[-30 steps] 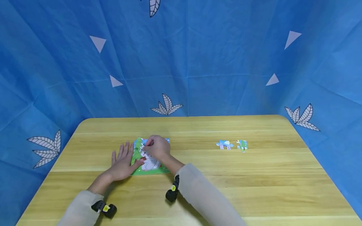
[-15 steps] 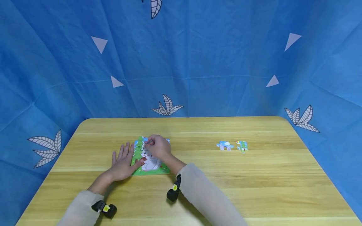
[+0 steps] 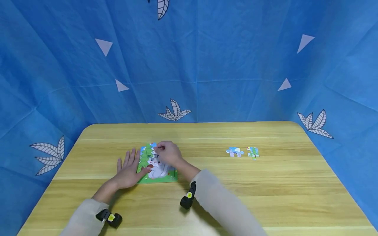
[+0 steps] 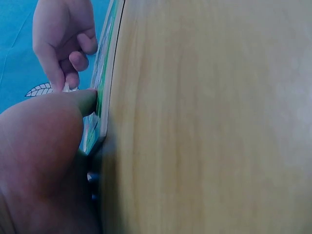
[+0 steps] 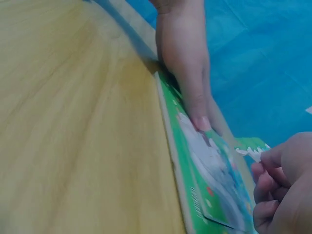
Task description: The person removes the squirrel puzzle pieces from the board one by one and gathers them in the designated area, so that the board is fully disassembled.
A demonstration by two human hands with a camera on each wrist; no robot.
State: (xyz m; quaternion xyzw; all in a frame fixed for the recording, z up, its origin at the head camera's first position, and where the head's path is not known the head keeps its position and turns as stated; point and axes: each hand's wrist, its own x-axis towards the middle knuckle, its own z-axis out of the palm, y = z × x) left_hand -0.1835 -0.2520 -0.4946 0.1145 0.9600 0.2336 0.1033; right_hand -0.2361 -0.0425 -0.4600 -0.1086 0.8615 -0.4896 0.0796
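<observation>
A jigsaw puzzle board [image 3: 163,179] with a white animal on green grass lies on the table. My left hand [image 3: 127,173] rests flat at its left edge, fingers spread and thumb pressing on the picture. Over the board's upper part, my right hand [image 3: 169,154] pinches a puzzle piece [image 5: 251,145] between thumb and index finger. In the right wrist view this piece is green and white and stands above the board's surface. The right hand covers the board's upper right part in the head view.
Two groups of loose puzzle pieces lie to the right on the wooden table [image 3: 265,186]: a blue and pink piece [image 3: 235,150] and a green patch of pieces [image 3: 253,152]. A blue patterned cloth [image 3: 230,65] hangs behind the table.
My right hand has shifted slightly to the right with the puzzle piece, uncovering more of the animal's head. The left hand stays in place.
</observation>
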